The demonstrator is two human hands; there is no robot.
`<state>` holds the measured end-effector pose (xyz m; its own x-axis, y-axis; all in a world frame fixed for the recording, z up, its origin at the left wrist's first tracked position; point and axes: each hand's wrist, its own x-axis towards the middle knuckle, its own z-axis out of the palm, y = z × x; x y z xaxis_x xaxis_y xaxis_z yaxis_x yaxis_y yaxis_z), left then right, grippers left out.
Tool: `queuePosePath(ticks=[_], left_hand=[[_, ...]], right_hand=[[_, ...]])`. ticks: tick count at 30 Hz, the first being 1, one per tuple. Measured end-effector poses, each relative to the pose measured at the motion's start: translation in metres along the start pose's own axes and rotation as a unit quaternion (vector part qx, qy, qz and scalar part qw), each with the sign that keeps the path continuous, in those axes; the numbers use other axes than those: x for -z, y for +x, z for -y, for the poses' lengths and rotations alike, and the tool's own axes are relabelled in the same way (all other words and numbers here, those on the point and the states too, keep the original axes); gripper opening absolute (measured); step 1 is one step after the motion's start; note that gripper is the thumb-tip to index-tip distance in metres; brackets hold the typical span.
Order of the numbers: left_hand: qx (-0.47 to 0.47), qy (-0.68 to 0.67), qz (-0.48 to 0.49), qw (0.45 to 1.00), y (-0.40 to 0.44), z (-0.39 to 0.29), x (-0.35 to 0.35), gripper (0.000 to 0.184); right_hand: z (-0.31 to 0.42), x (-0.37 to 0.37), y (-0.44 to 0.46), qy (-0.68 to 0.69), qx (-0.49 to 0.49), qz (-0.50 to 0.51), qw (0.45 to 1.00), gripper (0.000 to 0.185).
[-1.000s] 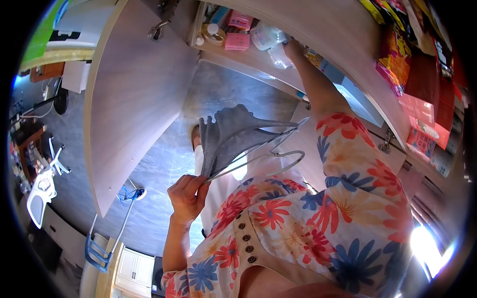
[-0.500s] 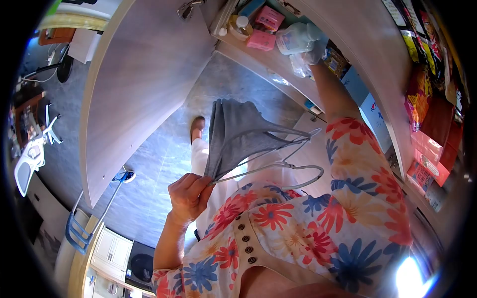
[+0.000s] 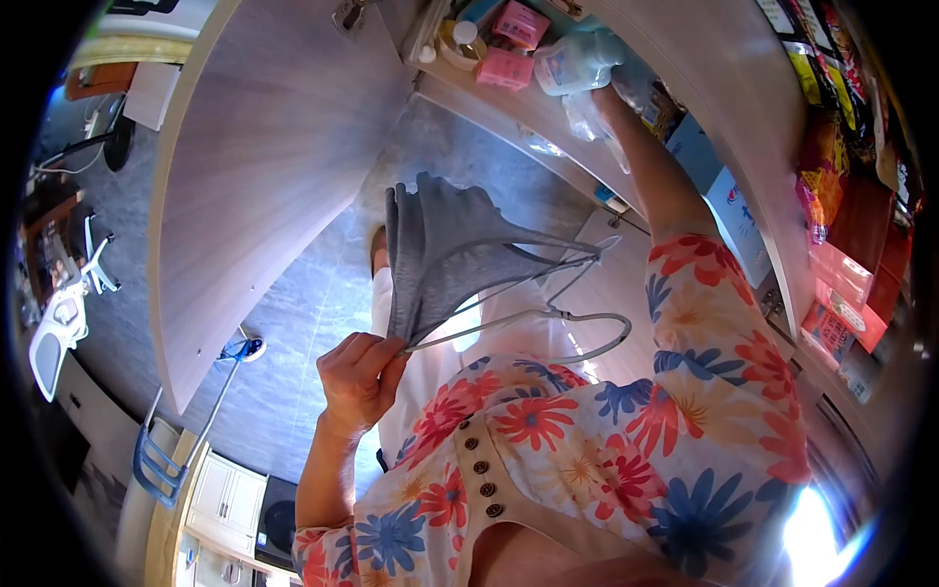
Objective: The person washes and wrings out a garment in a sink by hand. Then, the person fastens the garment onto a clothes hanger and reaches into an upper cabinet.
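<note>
My left hand (image 3: 360,383) is closed on one end of a pale wire clothes hanger (image 3: 614,338), at the corner of the garment on it. The garment is a grey strappy top (image 3: 445,254), hanging in folds, with thin straps running toward the hanger's right side. My right arm reaches up into the open cupboard. My right hand (image 3: 603,101) is beside a translucent pale-blue bottle (image 3: 569,68) and a crumpled clear plastic bag (image 3: 587,119). Its fingers are hidden there, so I cannot tell whether they grip either one.
A wooden cupboard door (image 3: 284,176) stands open on the left. Pink boxes (image 3: 506,68) and a white-capped bottle (image 3: 462,44) sit on the shelf (image 3: 479,103). Snack packets (image 3: 822,181) and a red box (image 3: 866,235) are at right. A blue-handled trolley (image 3: 161,470) stands at lower left.
My left hand and the hanger with the grey top have shifted slightly left and up. My right hand has moved slightly left, closer behind the bottle. The view has tilted a little.
</note>
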<state>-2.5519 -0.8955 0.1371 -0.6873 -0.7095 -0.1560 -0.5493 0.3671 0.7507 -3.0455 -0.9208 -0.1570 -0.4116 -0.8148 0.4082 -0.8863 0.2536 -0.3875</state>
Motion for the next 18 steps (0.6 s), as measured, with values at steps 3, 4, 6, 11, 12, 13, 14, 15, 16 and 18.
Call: queuePosePath(ticks=[3, 4, 6, 11, 12, 13, 14, 15, 16, 18], left_hand=[[0.002, -0.002, 0.004, 1.0, 0.0, 0.002, -0.001, 0.01], [0.002, -0.002, 0.003, 1.0, 0.0, 0.002, -0.002, 0.01], [0.002, -0.005, 0.001, 1.0, 0.0, 0.002, -0.002, 0.01], [0.005, -0.01, -0.011, 1.0, -0.001, 0.003, -0.002, 0.01], [0.005, -0.008, -0.011, 1.0, -0.001, 0.003, -0.001, 0.01], [0.005, -0.006, -0.01, 1.0, 0.0, 0.002, -0.001, 0.01], [0.004, -0.006, -0.008, 1.0, 0.0, 0.002, 0.0, 0.01], [0.003, -0.007, -0.007, 1.0, 0.0, 0.003, -0.001, 0.01], [0.002, -0.007, -0.006, 1.0, 0.0, 0.003, -0.001, 0.01], [0.0, -0.007, -0.008, 1.0, 0.001, 0.004, -0.002, 0.011]], right_hand=[[0.003, -0.003, -0.001, 0.004, 0.01, -0.01, 1.0, 0.032], [0.003, -0.003, -0.001, 0.004, 0.012, -0.012, 1.0, 0.032], [0.005, -0.003, -0.001, 0.007, 0.017, -0.017, 1.0, 0.033], [0.008, -0.012, 0.004, 0.011, 0.031, -0.034, 0.999, 0.035], [0.008, -0.014, 0.006, 0.013, 0.033, -0.038, 0.999, 0.035], [0.008, -0.015, 0.008, 0.015, 0.035, -0.04, 0.998, 0.035], [0.008, -0.017, 0.008, 0.016, 0.037, -0.04, 0.998, 0.036], [0.008, -0.017, 0.009, 0.016, 0.04, -0.044, 0.998, 0.036], [0.008, -0.016, 0.011, 0.016, 0.043, -0.045, 0.998, 0.037], [0.008, -0.015, 0.012, 0.017, 0.047, -0.047, 0.998, 0.037]])
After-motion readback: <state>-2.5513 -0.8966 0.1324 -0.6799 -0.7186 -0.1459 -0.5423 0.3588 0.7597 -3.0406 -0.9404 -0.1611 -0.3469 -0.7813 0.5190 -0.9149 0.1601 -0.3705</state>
